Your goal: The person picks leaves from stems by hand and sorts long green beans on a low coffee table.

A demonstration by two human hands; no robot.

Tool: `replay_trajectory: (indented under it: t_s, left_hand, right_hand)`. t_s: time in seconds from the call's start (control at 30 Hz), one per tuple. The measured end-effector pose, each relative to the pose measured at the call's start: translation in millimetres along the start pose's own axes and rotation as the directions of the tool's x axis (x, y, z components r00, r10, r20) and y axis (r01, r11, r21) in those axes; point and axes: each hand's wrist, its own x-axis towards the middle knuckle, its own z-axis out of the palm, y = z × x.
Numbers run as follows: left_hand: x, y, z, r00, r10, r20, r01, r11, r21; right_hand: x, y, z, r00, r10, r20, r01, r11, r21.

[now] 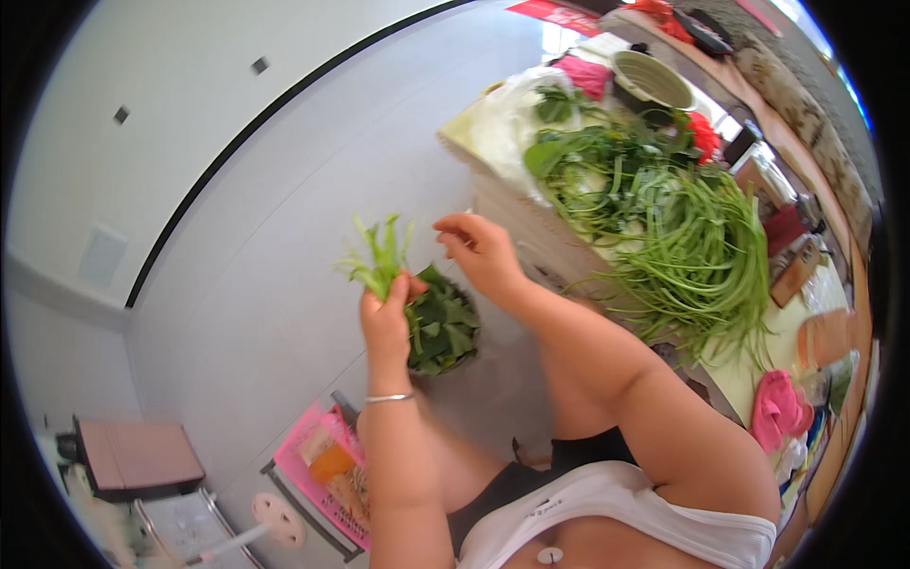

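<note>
My left hand [384, 318] is closed around a small bunch of green vegetable stems [382, 254], whose ends fan out above the fingers. To its right, my right hand [483, 254] hovers with the fingers bent in toward the thumb; anything small between them cannot be made out. Below and between the two hands, a round container filled with dark green leaves [445, 332] stands low down, its rim mostly hidden. A large heap of long-stemmed greens [701, 251] is spread over the table on the right, beyond my right forearm.
A deep basin [654, 78], a plastic bag [507, 119] and a pink cloth [782, 410] are on the table. At lower left are a pink basket [308, 441] with packets and a pinkish box [137, 455]. Pale floor tiles [256, 256] stretch toward the wall.
</note>
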Motion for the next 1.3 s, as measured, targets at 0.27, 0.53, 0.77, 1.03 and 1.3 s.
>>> replay_trajectory:
  t_s: [0.27,0.53,0.77,1.03,1.3]
  left_hand:
    - [5,-1,-12,0.998,-0.063,-0.017,0.053,0.932,-0.359]
    - [10,2,-10,0.989,-0.143,-0.039,0.118,0.915,-0.385]
    - [9,-3,-27,0.987,-0.148,-0.062,0.111,0.912,-0.395]
    - [10,-2,-27,0.986,-0.165,-0.035,0.136,0.897,-0.420]
    - [14,-7,-17,0.986,-0.164,-0.013,0.147,0.912,-0.384]
  right_hand:
    - [16,5,-16,0.992,0.117,-0.043,-0.120,0.990,-0.073]
    - [36,-25,-29,0.997,0.060,0.052,-0.044,0.960,-0.277]
    - [101,-77,-114,0.847,0.352,0.399,0.281,0.341,-0.897]
    - [94,-34,-269,0.730,0.372,0.573,0.563,0.149,-0.813]
    - [134,-14,-252,0.963,0.000,0.268,0.254,0.322,-0.912]
